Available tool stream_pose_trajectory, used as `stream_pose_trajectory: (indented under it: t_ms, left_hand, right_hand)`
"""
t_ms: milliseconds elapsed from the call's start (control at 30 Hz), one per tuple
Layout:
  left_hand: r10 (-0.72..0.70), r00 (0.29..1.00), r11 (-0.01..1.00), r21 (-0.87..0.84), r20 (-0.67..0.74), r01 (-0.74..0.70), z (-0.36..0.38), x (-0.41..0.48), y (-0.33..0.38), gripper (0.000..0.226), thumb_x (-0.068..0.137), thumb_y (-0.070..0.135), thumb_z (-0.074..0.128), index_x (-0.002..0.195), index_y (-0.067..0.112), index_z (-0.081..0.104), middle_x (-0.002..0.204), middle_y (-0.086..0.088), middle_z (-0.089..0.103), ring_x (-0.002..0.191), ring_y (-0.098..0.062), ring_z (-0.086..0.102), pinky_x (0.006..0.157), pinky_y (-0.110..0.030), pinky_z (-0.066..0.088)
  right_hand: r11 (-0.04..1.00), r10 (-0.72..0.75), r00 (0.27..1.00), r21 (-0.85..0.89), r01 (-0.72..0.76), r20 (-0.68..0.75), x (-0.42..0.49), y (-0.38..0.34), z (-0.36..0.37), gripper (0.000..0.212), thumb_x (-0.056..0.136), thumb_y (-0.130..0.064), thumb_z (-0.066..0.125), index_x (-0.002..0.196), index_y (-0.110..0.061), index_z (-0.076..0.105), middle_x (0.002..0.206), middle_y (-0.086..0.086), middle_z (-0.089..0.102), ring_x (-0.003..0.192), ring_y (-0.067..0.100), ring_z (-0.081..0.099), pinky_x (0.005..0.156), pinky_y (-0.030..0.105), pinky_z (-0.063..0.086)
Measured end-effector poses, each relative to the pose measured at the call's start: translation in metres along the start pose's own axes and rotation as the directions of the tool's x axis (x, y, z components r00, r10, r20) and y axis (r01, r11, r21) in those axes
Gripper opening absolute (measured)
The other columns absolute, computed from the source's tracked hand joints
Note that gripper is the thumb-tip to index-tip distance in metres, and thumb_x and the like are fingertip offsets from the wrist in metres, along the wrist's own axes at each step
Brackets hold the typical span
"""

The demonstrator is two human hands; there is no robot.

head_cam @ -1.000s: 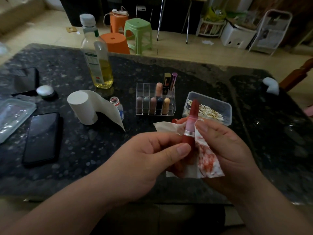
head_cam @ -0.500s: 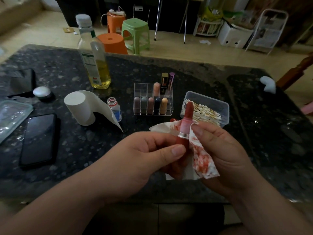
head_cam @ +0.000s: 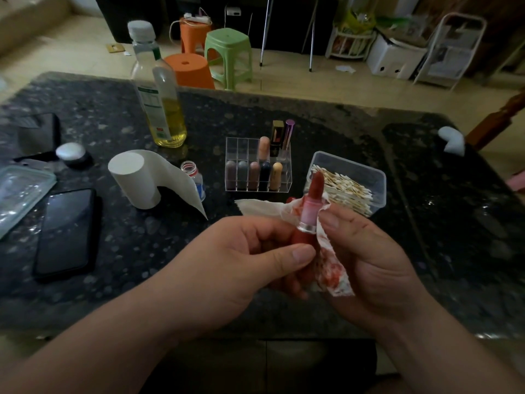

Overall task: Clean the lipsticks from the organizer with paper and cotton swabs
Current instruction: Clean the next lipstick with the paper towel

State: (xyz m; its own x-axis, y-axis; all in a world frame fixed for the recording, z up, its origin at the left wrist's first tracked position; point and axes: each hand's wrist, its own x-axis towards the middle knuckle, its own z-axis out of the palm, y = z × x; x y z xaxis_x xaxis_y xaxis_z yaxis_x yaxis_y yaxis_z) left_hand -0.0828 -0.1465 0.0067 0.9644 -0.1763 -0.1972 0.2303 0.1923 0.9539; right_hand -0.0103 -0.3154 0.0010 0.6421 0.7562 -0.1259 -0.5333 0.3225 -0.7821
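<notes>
Left hand (head_cam: 241,260) gripping lipstick (head_cam: 311,211) upright, right hand (head_cam: 366,260) pinching stained paper (head_cam: 331,268) against it, bare table (head_cam: 142,245) leftward.

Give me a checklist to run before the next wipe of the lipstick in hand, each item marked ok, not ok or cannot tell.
1. Left hand grips the lipstick base: ok.
2. Right hand holds the stained paper against the tube: ok.
3. Red bullet extended and exposed: ok.
4. Clean area left on the paper: cannot tell, much is red.
5. Fresh paper roll nearby on the table: ok.
6. Cotton swabs nearby in their box: ok.
</notes>
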Motion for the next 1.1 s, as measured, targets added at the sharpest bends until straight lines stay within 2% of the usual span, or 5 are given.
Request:
stream_pose_trajectory:
  t_ms: [200, 400, 600, 867, 1100]
  left_hand:
    - [-0.032, 0.999, 0.999, 0.031, 0.0, 0.032, 0.001, -0.001, 0.002, 0.019, 0.087, 0.025, 0.068, 0.101, 0.016, 0.078, 0.099, -0.014, 0.077, 0.09, -0.031, 0.074, 0.083, -0.035, 0.059]
    - [-0.038, 0.999, 0.979, -0.202, -0.008, 0.036, 0.009, 0.001, -0.005, 0.03, 0.088, 0.026, 0.063, 0.097, 0.0, 0.076, 0.089, -0.016, 0.071, 0.079, -0.024, 0.064, 0.077, -0.03, 0.057]
    - [-0.043, 0.998, 0.996, -0.076, -0.053, 0.038, 0.01, 0.001, -0.004, 0.03, 0.088, 0.036, 0.069, 0.101, 0.01, 0.078, 0.104, -0.02, 0.075, 0.094, -0.034, 0.071, 0.085, -0.043, 0.058]
    - [-0.048, 0.987, 0.997, -0.068, -0.155, 0.038, 0.018, -0.003, 0.005, 0.028, 0.062, 0.033, 0.081, 0.083, 0.015, 0.077, 0.088, -0.012, 0.077, 0.072, -0.02, 0.07, 0.064, -0.029, 0.058]
    - [-0.063, 0.998, 0.96, -0.272, 0.011, 0.063, 0.013, -0.002, 0.004, 0.029, 0.085, 0.025, 0.07, 0.104, 0.004, 0.078, 0.105, -0.019, 0.075, 0.091, -0.024, 0.07, 0.082, -0.033, 0.059]
  right_hand:
    - [1.0, 0.01, 1.0, 0.0, -0.01, -0.021, 0.0, 0.002, -0.001, 0.043, 0.077, -0.035, 0.081, 0.109, -0.008, 0.071, 0.089, 0.015, 0.063, 0.07, 0.027, 0.062, 0.057, 0.034, 0.047]
    - [1.0, -0.009, 1.0, -0.002, 0.009, -0.029, -0.001, 0.001, 0.0, 0.032, 0.078, -0.036, 0.08, 0.099, -0.013, 0.074, 0.086, 0.013, 0.065, 0.067, 0.029, 0.059, 0.062, 0.036, 0.04]
    - [1.0, -0.017, 0.998, 0.009, 0.017, -0.055, -0.002, 0.0, 0.0, 0.026, 0.08, -0.032, 0.076, 0.098, -0.013, 0.076, 0.092, 0.009, 0.067, 0.082, 0.025, 0.06, 0.069, 0.037, 0.039]
    - [1.0, -0.004, 1.0, 0.014, 0.004, -0.015, -0.002, 0.0, 0.002, 0.045, 0.082, -0.031, 0.076, 0.114, -0.002, 0.066, 0.106, 0.022, 0.061, 0.087, 0.033, 0.061, 0.065, 0.04, 0.051]
    - [0.999, -0.032, 0.999, 0.008, 0.033, -0.039, -0.002, -0.003, 0.0, 0.05, 0.074, -0.031, 0.085, 0.11, -0.001, 0.07, 0.103, 0.026, 0.063, 0.086, 0.032, 0.064, 0.066, 0.038, 0.053]
